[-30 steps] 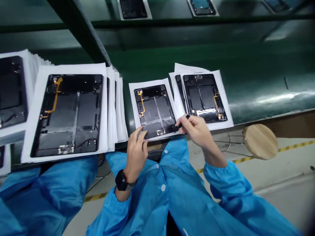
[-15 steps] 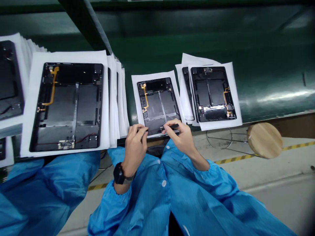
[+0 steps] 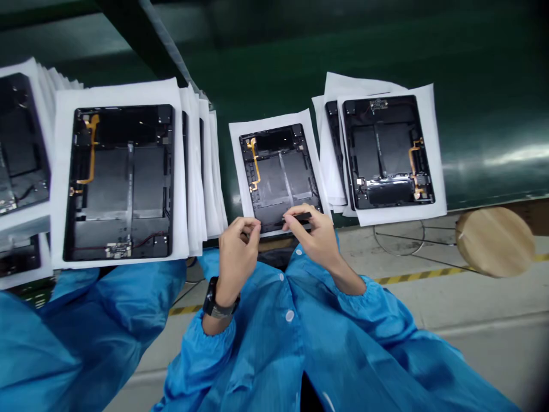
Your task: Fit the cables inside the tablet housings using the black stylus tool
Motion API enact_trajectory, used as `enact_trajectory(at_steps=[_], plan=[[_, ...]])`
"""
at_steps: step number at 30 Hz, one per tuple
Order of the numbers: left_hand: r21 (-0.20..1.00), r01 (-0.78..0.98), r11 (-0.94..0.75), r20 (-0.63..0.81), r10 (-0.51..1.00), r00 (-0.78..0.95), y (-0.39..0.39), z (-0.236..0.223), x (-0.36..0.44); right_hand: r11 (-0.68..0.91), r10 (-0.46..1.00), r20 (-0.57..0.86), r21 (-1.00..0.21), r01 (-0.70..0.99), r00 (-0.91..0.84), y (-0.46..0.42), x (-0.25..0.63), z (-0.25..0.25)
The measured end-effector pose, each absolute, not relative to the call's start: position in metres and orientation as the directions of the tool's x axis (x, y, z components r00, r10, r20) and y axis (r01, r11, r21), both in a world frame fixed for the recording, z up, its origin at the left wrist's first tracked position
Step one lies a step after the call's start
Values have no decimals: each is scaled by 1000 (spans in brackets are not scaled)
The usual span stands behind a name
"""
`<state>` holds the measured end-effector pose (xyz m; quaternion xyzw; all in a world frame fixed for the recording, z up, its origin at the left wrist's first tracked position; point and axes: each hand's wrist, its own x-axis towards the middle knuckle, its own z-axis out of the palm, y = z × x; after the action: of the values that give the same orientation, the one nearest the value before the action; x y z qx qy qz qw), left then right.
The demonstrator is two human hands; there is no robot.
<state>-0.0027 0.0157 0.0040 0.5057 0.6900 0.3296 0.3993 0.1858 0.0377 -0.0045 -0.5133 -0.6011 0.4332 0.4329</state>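
Between my hands an opened tablet (image 3: pixel 268 191) lies on a white sheet (image 3: pixel 237 150), showing its black inside, an orange flex cable (image 3: pixel 256 166) and a grey ribbon strip (image 3: pixel 286 177). My left hand (image 3: pixel 238 249) is closed in a pinch at the tablet's near left corner; what is between the fingertips, if anything, is too small to make out. Over the near right part of the tablet, my right hand (image 3: pixel 316 236) grips a slim black tool (image 3: pixel 303 217) between thumb and fingers. That hand hides the near right corner.
On the right, opened tablets (image 3: pixel 388 151) overlap on white sheets. A larger stack of tablets (image 3: pixel 122 183) interleaved with sheets stands at left, with more beyond. A person in blue clothing (image 3: pixel 115 326) is beside me at left. A round wooden stool (image 3: pixel 495 241) stands at right.
The view has shifted slightly, so the right-hand tablets and stool sit further right. Both hands stay at the tablet's near edge, the black tool still in my right hand.
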Motion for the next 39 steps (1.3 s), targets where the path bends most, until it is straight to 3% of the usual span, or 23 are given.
enact_trajectory(at_steps=[6, 13, 31, 39], plan=[[890, 175, 422, -371, 892, -259, 14, 3, -6, 87, 990, 61, -974, 210, -127, 38, 188, -4], [878, 52, 476, -452, 859, -240, 12, 5, -10, 64, 987, 27, -970, 234, -159, 39, 189, -2], [860, 68, 506, -468, 835, -290, 14, 14, -10, 88, 977, 50, -980, 180, -208, 40, 187, -2], [839, 234, 492, -383, 838, -388, 18, 19, 1, 93, 972, 65, -989, 113, -225, 41, 189, -5]])
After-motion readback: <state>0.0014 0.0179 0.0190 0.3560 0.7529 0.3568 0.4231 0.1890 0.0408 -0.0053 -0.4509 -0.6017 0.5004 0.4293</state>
